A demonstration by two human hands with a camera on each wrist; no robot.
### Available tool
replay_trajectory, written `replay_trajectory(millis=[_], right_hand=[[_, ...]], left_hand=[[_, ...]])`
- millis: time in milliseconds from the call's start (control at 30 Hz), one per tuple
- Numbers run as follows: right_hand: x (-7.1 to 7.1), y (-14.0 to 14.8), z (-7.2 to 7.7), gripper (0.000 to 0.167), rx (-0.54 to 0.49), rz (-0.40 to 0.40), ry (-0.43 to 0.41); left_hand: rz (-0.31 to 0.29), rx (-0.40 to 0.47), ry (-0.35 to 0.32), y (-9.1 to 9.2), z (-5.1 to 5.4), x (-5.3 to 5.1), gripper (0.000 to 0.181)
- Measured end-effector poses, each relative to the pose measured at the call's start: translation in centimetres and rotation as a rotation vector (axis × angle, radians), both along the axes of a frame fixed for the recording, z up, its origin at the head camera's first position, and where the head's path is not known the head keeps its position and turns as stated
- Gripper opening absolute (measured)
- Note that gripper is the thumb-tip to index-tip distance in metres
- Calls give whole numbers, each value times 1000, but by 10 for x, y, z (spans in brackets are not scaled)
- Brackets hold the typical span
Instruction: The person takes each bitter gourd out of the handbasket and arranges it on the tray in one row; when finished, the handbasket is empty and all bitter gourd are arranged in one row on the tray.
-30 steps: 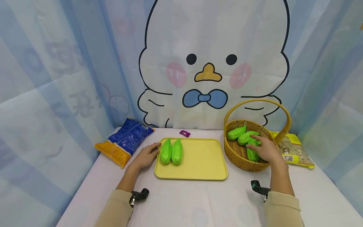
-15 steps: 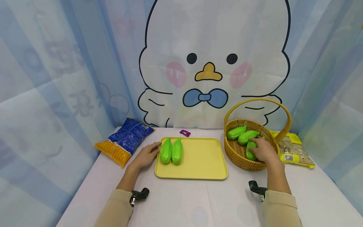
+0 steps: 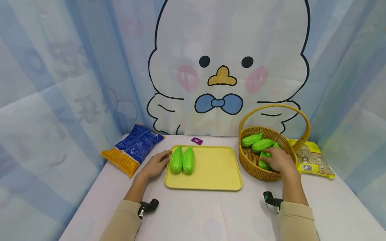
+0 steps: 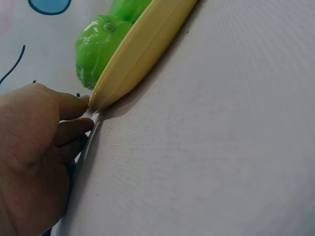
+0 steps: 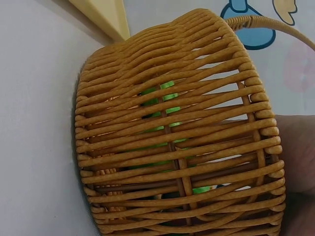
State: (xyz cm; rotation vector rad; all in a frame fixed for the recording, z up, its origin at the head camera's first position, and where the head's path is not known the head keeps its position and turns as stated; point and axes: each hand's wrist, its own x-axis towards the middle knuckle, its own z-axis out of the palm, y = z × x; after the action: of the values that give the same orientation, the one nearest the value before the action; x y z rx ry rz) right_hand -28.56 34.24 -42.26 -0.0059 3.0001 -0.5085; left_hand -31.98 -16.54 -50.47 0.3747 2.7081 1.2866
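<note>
My left hand (image 3: 155,164) rests at the left edge of the yellow tray (image 3: 214,169), its fingertips touching the rim. The left wrist view shows the thumb beside the tray's edge. Two glossy green gourds (image 3: 176,160) lie side by side on the tray's left part. At the right stands a wicker basket (image 3: 251,169) with several more green gourds (image 3: 252,140) in it. Reaching into the basket, my right hand (image 3: 280,160) holds the nearest green gourd (image 3: 264,164) with curled fingers, which partly cover it. The basket wall (image 5: 187,118) hides most of this in the right wrist view.
A blue and orange bag (image 3: 134,149) lies left of the tray. Behind the tray is a small purple wrapped candy (image 3: 197,141). A yellow and clear bag (image 3: 313,159) lies right of the basket. The basket's tall handle (image 3: 307,124) arches over its opening.
My right hand has lowered and moved slightly left in the basket, and its fingers have closed round the nearest gourd, which has shifted a little left. My left hand has stayed still.
</note>
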Motion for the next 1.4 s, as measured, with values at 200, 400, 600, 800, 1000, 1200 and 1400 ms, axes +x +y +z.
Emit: replay_trajectory(millis=[200, 400, 600, 800, 1000, 1200, 1400], right_hand=[[0, -1, -3, 57, -8, 32, -13], [0, 0, -8, 54, -63, 88, 15], [0, 5, -7, 54, -115, 85, 38], [1, 7, -4, 57, -147, 60, 40], [7, 6, 3, 59, -180, 52, 68], [9, 3, 11, 62, -238, 21, 113], [11, -1, 17, 67, -319, -4, 196]], left_hand=[[-5, -1, 5, 0, -1, -1, 49], [-5, -3, 5, 0, -2, -1, 49], [-6, -8, 12, 0, -1, -1, 49], [-2, -9, 14, 0, 0, 0, 49], [-2, -3, 6, 0, -1, 0, 48], [-3, -1, 2, 0, 1, 0, 48], [-4, 7, 4, 0, 1, 1, 49]])
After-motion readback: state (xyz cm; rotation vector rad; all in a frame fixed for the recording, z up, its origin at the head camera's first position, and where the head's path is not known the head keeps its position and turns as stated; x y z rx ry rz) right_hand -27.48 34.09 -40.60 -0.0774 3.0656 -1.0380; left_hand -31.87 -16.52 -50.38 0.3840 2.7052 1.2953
